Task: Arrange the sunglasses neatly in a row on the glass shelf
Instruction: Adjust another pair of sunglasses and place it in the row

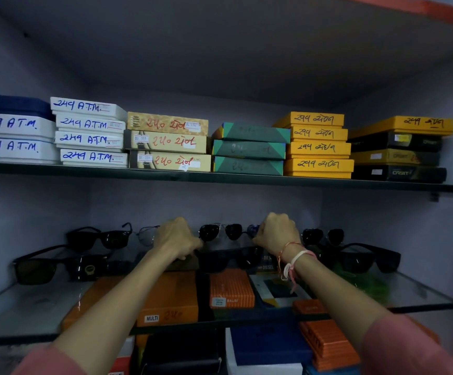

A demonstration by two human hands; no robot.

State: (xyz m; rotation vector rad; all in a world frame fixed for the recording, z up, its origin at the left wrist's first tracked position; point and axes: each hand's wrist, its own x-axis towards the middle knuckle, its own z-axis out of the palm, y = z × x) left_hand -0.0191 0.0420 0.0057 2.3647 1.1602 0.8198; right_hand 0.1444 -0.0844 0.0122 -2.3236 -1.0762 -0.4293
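Several pairs of sunglasses stand on the glass shelf [30, 312]. In the back row are a black square pair [99, 238], a clear thin-rimmed pair [146, 235], dark aviators [221, 231] and another dark aviator pair [324, 235]. In front are a large black pair [57, 269], a dark pair in the middle [230, 259] and a black pair at the right [368, 259]. My left hand [175, 238] is closed at the left end of the middle aviators. My right hand [276, 231] is closed at their right end, next to a blue-tinted lens [253, 229].
The upper glass shelf [220, 178] carries stacks of labelled white, beige, green, yellow and black boxes. Under the glass shelf lie orange boxes [230, 289] and a blue box [268, 345]. The cabinet walls close in on both sides.
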